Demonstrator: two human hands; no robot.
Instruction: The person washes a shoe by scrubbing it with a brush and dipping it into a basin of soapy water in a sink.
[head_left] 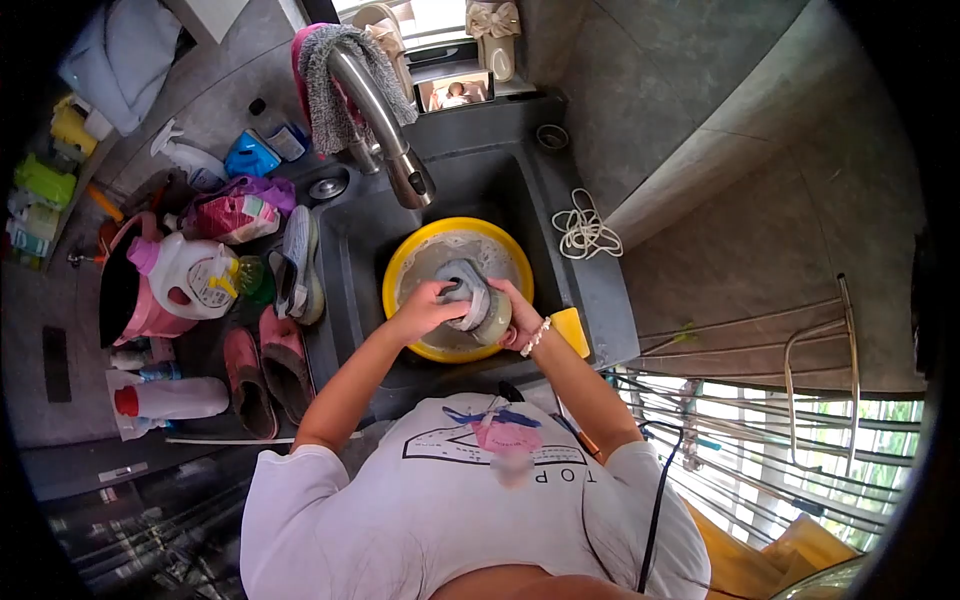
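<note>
Over a yellow basin [393, 262] of cloudy, sudsy water I hold a grey shoe [466, 288], its pale sole toward the right and front. My left hand [425, 310] is closed on the shoe's left side near the opening. On the other side, my right hand [520, 318] grips the sole end, a beaded bracelet around that wrist. The basin stands inside a dark sink [350, 290]. A similar grey shoe [298, 262] lies on the counter left of the sink.
A faucet [385, 130] with a grey cloth arches over the sink. White laces [587, 228] and a yellow sponge [571, 332] lie on the right rim. Pink boots [265, 375], a detergent jug [195, 275] and several bottles crowd the left counter. Metal racks [790, 370] stand at right.
</note>
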